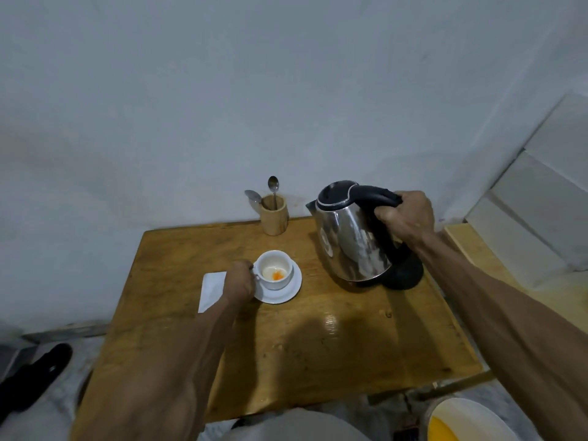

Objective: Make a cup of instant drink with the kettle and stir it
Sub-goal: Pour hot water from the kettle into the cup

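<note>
A white cup [274, 269] with orange powder at its bottom stands on a white saucer [291, 289] on the wooden table [318, 345]. My left hand [238, 281] grips the cup's handle on its left side. My right hand [405, 214] is closed around the black handle of the steel kettle [350, 240]. The kettle is tilted left, its spout pointing toward the cup, its bottom partly off the black base [404, 275]. Two spoons [273, 186] stand in a wooden holder [274, 219] at the table's far edge.
A white paper sachet [211, 289] lies left of the saucer, partly under my left hand. The wall is close behind the table. Pale boards lean at the right. A white bowl with yellow content [467, 421] sits at the lower right, dark footwear [35, 377] at the lower left.
</note>
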